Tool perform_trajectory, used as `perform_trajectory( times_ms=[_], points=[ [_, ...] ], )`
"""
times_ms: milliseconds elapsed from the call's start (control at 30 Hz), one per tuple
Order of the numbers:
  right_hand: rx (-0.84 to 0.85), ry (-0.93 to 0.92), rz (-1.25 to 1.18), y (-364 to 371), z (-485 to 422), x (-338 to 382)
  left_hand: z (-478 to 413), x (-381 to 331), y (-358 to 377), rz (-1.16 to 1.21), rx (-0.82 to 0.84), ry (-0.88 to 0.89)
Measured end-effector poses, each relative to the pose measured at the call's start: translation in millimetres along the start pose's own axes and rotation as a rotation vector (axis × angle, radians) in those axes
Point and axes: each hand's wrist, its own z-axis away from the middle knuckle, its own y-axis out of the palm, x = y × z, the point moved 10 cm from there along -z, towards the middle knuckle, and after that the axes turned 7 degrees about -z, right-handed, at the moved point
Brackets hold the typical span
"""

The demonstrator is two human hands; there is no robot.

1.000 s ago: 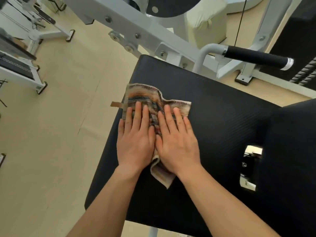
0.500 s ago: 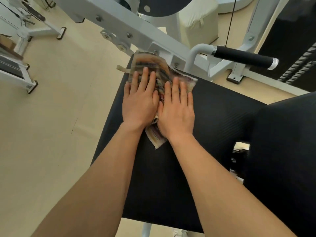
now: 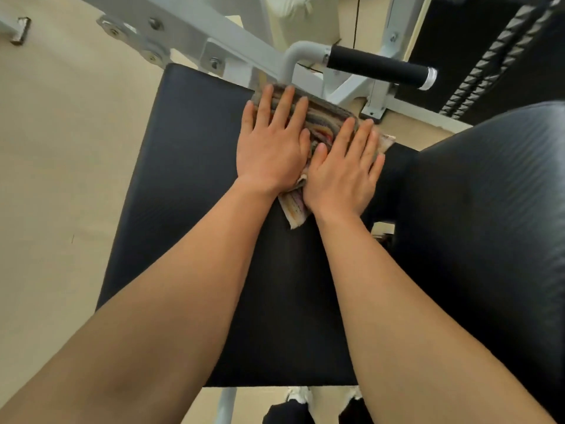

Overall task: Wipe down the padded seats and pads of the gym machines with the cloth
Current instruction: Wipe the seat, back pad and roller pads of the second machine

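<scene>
A striped, multicoloured cloth [image 3: 324, 122] lies flat at the far right edge of the black padded seat [image 3: 189, 166]. My left hand [image 3: 272, 145] presses palm-down on the cloth's left part, fingers spread. Beside it, my right hand [image 3: 344, 169] presses flat on the cloth's right part. A corner of the cloth sticks out between my wrists, and another past my right fingertips. Most of the cloth is hidden under my hands. To the right stands the black padded backrest [image 3: 489, 209].
The white machine frame [image 3: 195, 35] runs along the seat's far edge, with a black foam-grip handle [image 3: 377, 67] just beyond my fingers. A black weight stack [image 3: 489, 56] stands at the upper right. Beige floor [image 3: 61, 148] lies left of the seat. My shoes show below the seat.
Both hands have slid the cloth from the seat's left middle up to its far edge and then right along that edge, toward the handle and backrest.
</scene>
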Motion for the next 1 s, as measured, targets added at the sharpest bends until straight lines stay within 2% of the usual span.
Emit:
perform_trajectory(
  times_ms=[100, 167, 267, 333, 500, 567, 667, 733, 867, 1000],
  points=[
    [-0.028, 0.167, -0.049, -1.1, 42.7, -21.5, 12.8, -32.6, -0.2, -0.038, -0.008, 0.232],
    [0.012, 0.190, -0.054, 4.2, 77.2, -20.2, 38.3, -35.4, 2.6, -0.037, 0.004, 0.336],
    [0.104, 0.093, -0.030, 15.1, 106.3, -10.3, 69.6, -8.7, 6.5, -0.047, 0.015, 0.284],
    [0.104, 0.031, -0.009, 15.4, 98.2, -5.3, 69.6, 3.0, 4.8, -0.070, 0.001, 0.237],
    [0.043, -0.007, -0.010, 5.2, 22.0, -0.5, 2.3, -13.5, -5.3, -0.109, -0.027, 0.163],
    [-0.001, 0.082, -0.003, -5.2, -1.4, -19.3, -27.9, -36.0, -4.6, -0.100, 0.021, 0.217],
    [-0.028, 0.248, -0.069, -11.5, 11.0, -44.4, -33.9, -59.8, -6.0, -0.088, 0.052, 0.372],
    [-0.018, 0.229, -0.050, -8.4, 42.7, -34.8, -13.2, -58.2, -7.2, -0.059, 0.013, 0.429],
    [0.118, 0.085, -0.001, 10.0, 83.9, -5.7, 30.4, -23.0, -6.2, 0.015, -0.013, 0.290],
    [0.157, 0.003, 0.000, 11.6, 54.5, 4.0, 30.6, -4.5, -6.6, -0.003, -0.002, 0.200]
  ],
)
